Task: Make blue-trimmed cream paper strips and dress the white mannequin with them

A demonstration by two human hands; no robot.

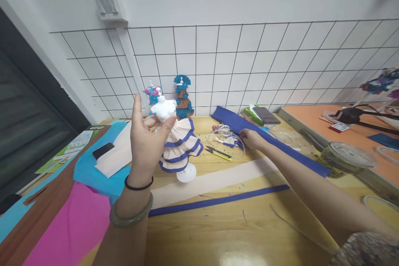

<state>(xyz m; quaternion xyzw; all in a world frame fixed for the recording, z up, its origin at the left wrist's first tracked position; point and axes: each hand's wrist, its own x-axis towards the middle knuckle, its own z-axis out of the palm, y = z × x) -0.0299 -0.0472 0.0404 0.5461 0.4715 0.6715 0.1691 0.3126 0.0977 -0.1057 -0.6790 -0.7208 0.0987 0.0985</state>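
My left hand (148, 141) grips a small white dress-form mannequin (164, 109) at the waist, thumb in front and index finger pointing up. The figure leans slightly, dressed in a tiered cream skirt edged in dark blue (181, 145), with a round white base (187, 173) below. My right hand (251, 138) reaches into a tangle of ribbons and scraps (226, 135), beside a long dark blue crepe paper strip (280, 145). Its fingers are curled down and closed; whatever is between them is hidden. A yellow-handled pair of thread snips (221, 154) lies between the hands.
A cream paper strip (212, 181) and a narrow blue strip (218, 200) cross the table. Coloured paper sheets (84, 216) lie left. Another decorated figure (183, 99) stands by the tiled wall. A phone (266, 115) and a clear round container (346, 158) sit at right.
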